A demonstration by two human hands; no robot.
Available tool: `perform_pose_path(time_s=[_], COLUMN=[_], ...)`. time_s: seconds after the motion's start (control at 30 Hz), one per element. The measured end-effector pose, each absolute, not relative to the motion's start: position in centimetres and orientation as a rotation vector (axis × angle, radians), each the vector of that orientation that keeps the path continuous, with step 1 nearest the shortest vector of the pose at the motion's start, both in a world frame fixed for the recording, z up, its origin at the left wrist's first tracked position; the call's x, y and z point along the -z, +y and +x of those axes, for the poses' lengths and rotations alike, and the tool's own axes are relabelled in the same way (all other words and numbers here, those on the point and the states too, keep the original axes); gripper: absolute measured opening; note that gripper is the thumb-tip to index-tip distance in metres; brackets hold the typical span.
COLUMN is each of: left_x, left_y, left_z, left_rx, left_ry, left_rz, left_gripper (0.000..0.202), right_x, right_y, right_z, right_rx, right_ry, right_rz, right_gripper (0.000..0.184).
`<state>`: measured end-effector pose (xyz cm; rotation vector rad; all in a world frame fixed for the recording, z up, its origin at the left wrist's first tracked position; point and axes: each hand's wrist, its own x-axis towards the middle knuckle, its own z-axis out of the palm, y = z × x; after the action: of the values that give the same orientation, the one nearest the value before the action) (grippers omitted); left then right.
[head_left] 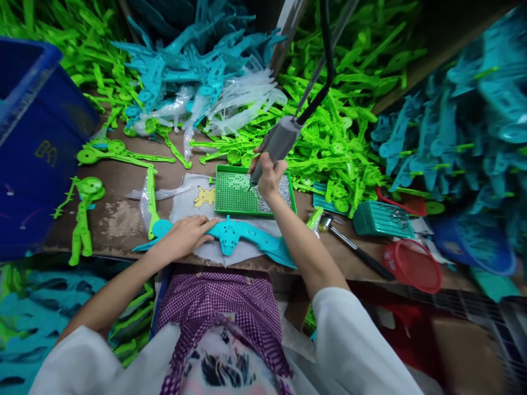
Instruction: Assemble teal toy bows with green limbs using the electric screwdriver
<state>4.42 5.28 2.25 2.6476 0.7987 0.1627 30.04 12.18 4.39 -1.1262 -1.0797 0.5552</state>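
Observation:
My right hand [272,173] is wrapped around a grey electric screwdriver [282,140]. Its bit points down over a green perforated tray [219,211], where small silver screws [263,206] lie heaped toward the right. Along the table's front edge lies a long turquoise plastic part [257,236] with a raised round middle piece. My left hand [191,233] holds the left arm of that part down, thumb and fingers closed about it. Under both the part and the tray a pale cloth [189,200] with a yellow cartoon figure is spread.
Lime-green plastic parts [329,126] pile up behind the tray, turquoise ones [164,66] at back left. A blue bin [24,148] stands left. To the right are a hammer [349,241], a teal basket [376,219] and a red basket [411,266]. A black cable [325,71] hangs overhead.

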Motion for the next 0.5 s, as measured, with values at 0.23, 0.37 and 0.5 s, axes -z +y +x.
perform_pose_path(time_s=[0.23, 0.37, 0.5], left_x=[-2.40, -2.37, -2.34], left_y=[6.06, 5.99, 5.94], left_z=[4.30, 4.28, 4.21], left_rx=[-0.169, -0.178, -0.141], left_ry=[0.794, 0.793, 0.793], left_rz=[2.563, 2.543, 2.573], left_gripper=[0.047, 0.047, 0.048], right_x=[-3.73, -3.87, -3.59], right_y=[12.49, 12.23, 11.96], right_z=[30.28, 30.26, 30.24], right_rx=[-0.551, -0.563, -0.561], right_ry=[-1.044, -1.047, -1.052], right_rz=[-1.159, -1.152, -1.117], right_gripper=[0.049, 0.047, 0.044])
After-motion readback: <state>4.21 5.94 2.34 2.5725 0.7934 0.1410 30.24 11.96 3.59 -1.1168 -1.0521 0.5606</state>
